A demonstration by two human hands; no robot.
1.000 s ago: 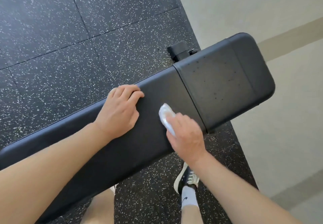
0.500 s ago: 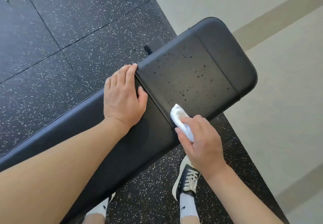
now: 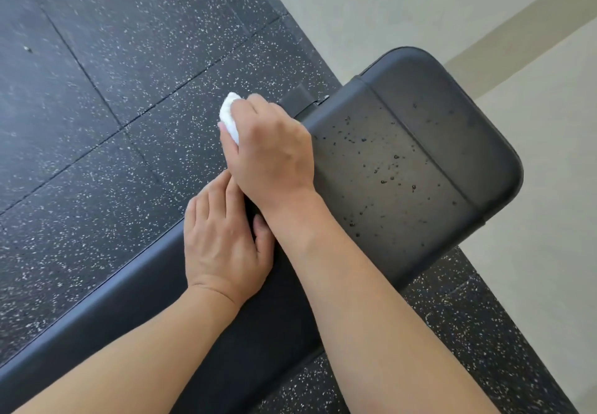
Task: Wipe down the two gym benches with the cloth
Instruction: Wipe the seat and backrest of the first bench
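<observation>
A person looks down at a black padded gym bench (image 3: 245, 342) that runs diagonally from the lower left to the upper right. It has two pads: a long pad in the lower left and a shorter seat pad (image 3: 413, 168) with rounded corners at the upper right end.

The right hand (image 3: 269, 152) reaches across the bench to its far edge, at the seam where the two pads meet. Its fingers are curled round a small bunched white cloth (image 3: 230, 117), which sticks out past the knuckles and over the bench's far edge. Whether the cloth touches the pad there cannot be told, as the hand hides the contact.

The left hand (image 3: 223, 236) lies flat on the long pad, just below the right wrist. Its fingers are straight and pressed close together, pointing at the far edge; the thumb rests on the pad beside the right forearm. The two hands touch or nearly touch.

Dark droplets (image 3: 387, 168) speckle the middle of the seat pad. No containers are in view.

Under the bench lies black rubber flooring (image 3: 113, 90) with white flecks; a pale floor (image 3: 533, 284) fills the right side.

Half a second ago the right hand held the cloth at the near edge of the seat pad; it has since crossed to the far edge. The left hand sits in much the same spot by the seam, and the droplets remain unwiped.
</observation>
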